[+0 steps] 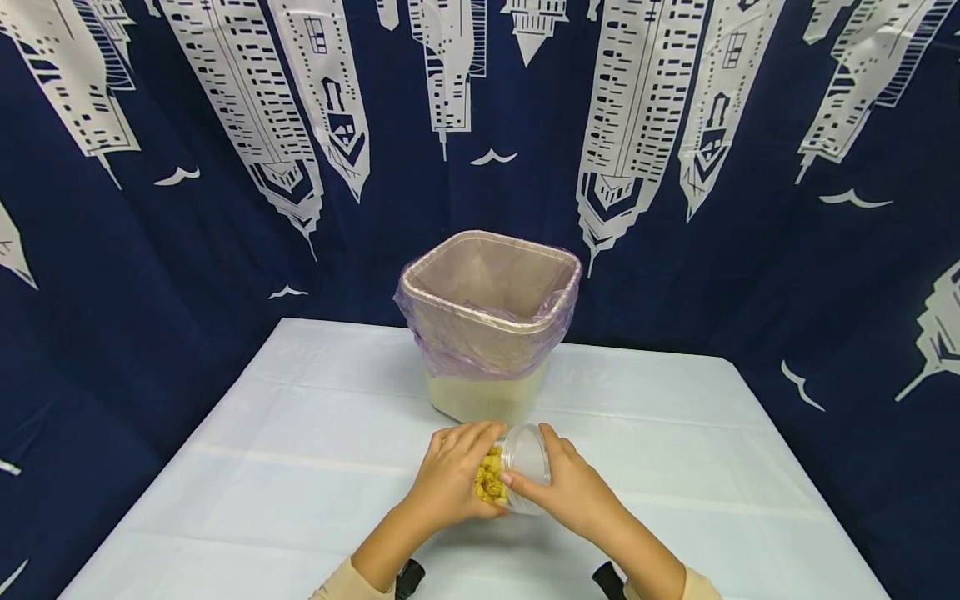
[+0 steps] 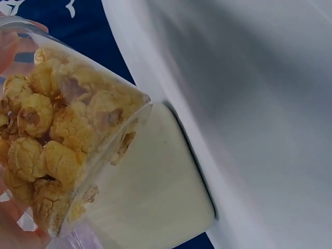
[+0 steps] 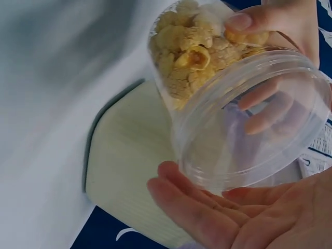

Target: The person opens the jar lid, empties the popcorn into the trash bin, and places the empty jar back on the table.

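A clear plastic jar of yellow popcorn lies on its side between my hands, just in front of the bin. My left hand grips the jar body, with the thumb on one side and fingers around the other. Toward my right side faces the jar's round clear lid. My right hand holds this lid by its rim, its thumb on the near edge and fingers on the far edge. In the right wrist view, the left fingers show through the clear plastic.
Behind the jar stands a pale bin, lined with a purple bag folded over its rim. A white cloth covers the table. Dark blue fabric with white building prints hangs behind.
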{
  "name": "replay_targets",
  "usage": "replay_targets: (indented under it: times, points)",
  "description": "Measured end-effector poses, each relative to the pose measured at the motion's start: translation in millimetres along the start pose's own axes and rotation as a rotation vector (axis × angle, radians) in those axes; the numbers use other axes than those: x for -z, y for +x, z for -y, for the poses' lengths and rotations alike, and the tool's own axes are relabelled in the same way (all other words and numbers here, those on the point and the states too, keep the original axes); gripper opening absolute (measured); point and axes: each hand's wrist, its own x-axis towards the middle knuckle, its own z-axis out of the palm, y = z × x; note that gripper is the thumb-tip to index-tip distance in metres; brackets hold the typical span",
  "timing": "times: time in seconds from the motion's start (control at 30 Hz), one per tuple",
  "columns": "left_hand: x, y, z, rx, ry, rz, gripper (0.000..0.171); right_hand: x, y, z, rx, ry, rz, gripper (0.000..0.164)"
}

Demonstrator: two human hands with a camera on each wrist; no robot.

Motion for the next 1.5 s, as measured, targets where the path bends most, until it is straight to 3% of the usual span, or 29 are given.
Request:
replay_targets:
  times: [0.17,0.3,0.53,0.7,0.83,0.97,1.07,1.17,1.33,1.5]
  points:
    - [0.5,-0.4,1.8,-0.003,0.007,0.005,0.100,-3,1,-6,0.066,0.045,0.020,0.095]
    - [1.7,-1.6,4.1,-0.007,0.021,0.017,0.100,-1,2,-13,0.226,0.013,0.038,0.099]
    - [3.4,-4.0,6.4,-0.003,0.018,0.055,0.102,5,4,-25,0.523,-0.165,0.075,0.103]
    - [3.3,-3.8,6.3,-0.003,0.017,0.065,0.103,6,1,-28,0.621,-0.268,0.049,0.108]
    - [2.9,-2.5,6.0,0.005,0.015,0.053,0.102,3,-3,-23,0.535,-0.187,0.026,0.109]
    - [3.3,-0.9,5.2,0.024,0.004,0.026,0.101,0,-7,-12,0.322,-0.081,-0.001,0.100]
    - [3.3,-0.1,4.9,0.036,-0.010,0.018,0.101,-1,-7,-5,0.162,-0.059,-0.012,0.095]
    - [3.0,0.3,4.3,0.040,-0.021,0.021,0.101,-1,-5,1,0.058,-0.066,0.005,0.096]
    - [2.9,0.5,2.9,0.046,-0.024,0.023,0.101,-1,0,3,-0.007,-0.051,0.034,0.098]
    - [3.1,0.3,2.9,0.046,-0.031,0.024,0.101,-1,3,-1,0.009,0.019,0.031,0.099]
